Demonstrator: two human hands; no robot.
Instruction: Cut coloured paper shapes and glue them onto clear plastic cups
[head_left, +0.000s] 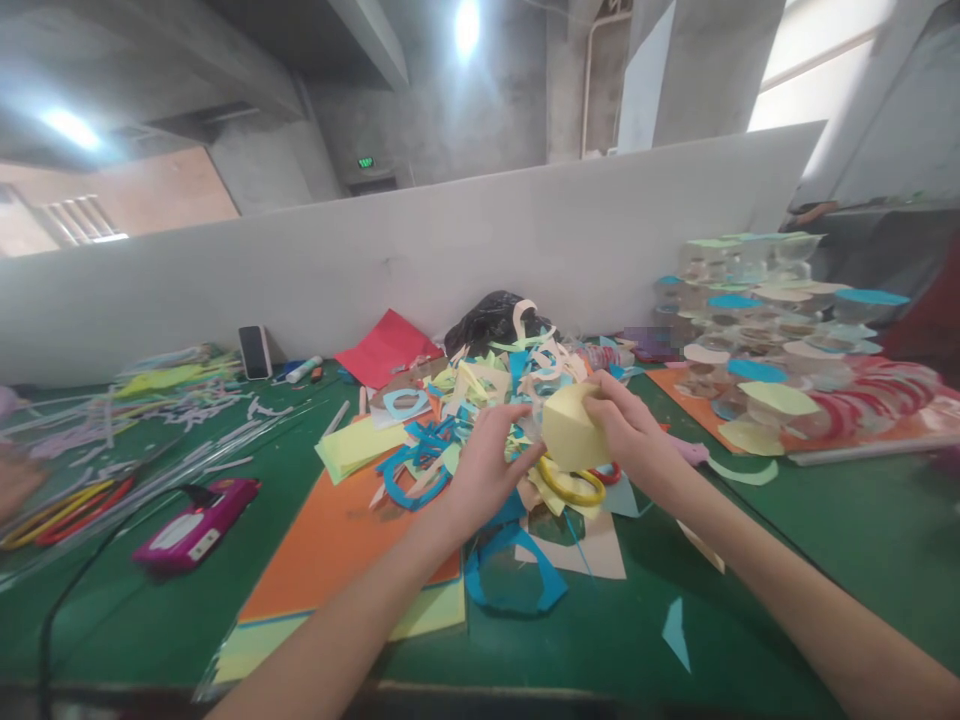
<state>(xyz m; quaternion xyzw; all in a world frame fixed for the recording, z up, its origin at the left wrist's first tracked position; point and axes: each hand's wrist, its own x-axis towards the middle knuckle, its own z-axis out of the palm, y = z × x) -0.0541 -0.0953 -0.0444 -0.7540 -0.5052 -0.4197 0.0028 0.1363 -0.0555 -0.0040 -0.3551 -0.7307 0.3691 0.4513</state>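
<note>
Yellow paper (571,432) pinched by right hand (628,425), left hand (489,468) spread, sheets (341,535) in clear sleeve (213,668)

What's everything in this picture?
Table: one, green, below
Screen: one, white, behind
Lamps: two, white, overhead
Phone: one, dark-faced, left back
Boxy gadget: one, magenta, left front
Thin strips: many, mixed colours, left
Bag: one, black, back middle
Sheet: one, red, left of bag
Sheets: several, orange topmost, front
Paper scraps: many, mixed colours, middle
Stacked cups: many, clear, right
Paper piece: one, yellow, centre
Other person's hand: one, blurred, far left
Left hand: one, bare, beside yellow piece
Right hand: one, bare, holding yellow piece
</note>
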